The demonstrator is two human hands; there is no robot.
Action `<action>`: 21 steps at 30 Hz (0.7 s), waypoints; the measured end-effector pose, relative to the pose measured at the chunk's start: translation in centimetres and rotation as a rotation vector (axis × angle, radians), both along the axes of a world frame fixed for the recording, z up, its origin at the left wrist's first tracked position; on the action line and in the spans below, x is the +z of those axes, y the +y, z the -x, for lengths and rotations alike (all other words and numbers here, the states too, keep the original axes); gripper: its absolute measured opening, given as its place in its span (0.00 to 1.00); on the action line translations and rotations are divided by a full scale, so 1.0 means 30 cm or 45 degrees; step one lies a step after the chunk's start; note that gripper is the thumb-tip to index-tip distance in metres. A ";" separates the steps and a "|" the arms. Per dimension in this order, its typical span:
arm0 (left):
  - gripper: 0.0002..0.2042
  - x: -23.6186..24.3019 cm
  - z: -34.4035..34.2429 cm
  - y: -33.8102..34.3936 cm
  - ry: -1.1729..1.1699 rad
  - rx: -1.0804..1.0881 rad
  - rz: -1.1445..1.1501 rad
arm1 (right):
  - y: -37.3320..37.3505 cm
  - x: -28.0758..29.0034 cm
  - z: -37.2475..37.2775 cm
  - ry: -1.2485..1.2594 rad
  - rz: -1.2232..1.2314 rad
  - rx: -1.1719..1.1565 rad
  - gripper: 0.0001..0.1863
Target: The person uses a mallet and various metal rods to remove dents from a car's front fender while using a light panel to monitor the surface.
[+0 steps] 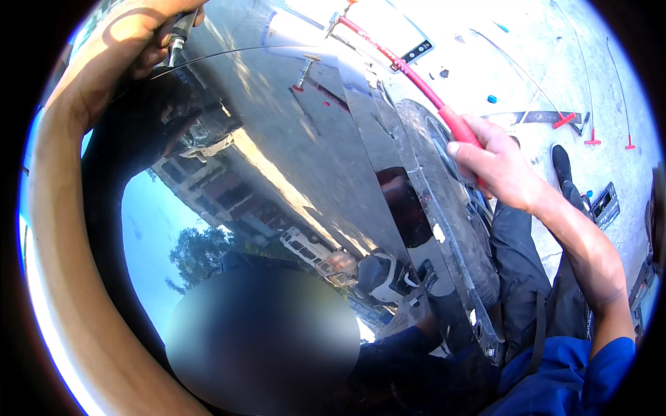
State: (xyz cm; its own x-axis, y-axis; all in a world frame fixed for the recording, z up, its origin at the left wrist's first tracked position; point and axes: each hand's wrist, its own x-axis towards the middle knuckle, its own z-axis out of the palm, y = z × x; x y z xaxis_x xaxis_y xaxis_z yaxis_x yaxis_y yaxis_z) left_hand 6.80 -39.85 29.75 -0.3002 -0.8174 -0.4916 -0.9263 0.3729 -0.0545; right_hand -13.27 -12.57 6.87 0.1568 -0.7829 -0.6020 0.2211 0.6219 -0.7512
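Note:
My left hand (156, 38), at the upper left, is closed around a dark-handled tool (182, 29) with a metal tip. That tip points down at the glossy dark car panel (277, 159); I cannot tell whether it touches. On the right, my right hand (496, 163) grips a hammer (395, 59) by its red handle. Its small metal head is up near the top edge, above the panel. The panel mirrors the hammer, sky, buildings, a tree and my own outline.
Below the panel's edge is a car wheel (433, 132). Red T-handled rods (593, 141), a dark flat strip (548, 118) and a black slotted piece (605, 206) lie on the pale ground. Near the top lies a framed board (416, 52). My legs (520, 263) extend beside the wheel.

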 end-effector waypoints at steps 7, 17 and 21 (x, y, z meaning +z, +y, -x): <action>0.22 -0.008 0.008 0.013 -0.011 0.014 0.025 | 0.009 -0.005 -0.008 -0.026 -0.050 0.110 0.14; 0.26 0.008 -0.008 -0.011 -0.094 0.096 0.008 | 0.015 -0.014 -0.007 -0.037 -0.056 0.104 0.12; 0.27 -0.006 -0.071 -0.014 0.098 -0.032 0.130 | 0.005 -0.012 -0.004 0.022 -0.023 -0.002 0.13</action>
State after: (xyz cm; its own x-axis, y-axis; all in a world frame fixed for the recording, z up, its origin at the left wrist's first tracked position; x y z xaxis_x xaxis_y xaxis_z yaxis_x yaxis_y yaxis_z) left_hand 8.94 -40.29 29.55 -0.3548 -0.8539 -0.3808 -0.9197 0.3921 -0.0223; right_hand -13.15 -12.42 6.50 0.1453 -0.7722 -0.6186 0.2091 0.6351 -0.7436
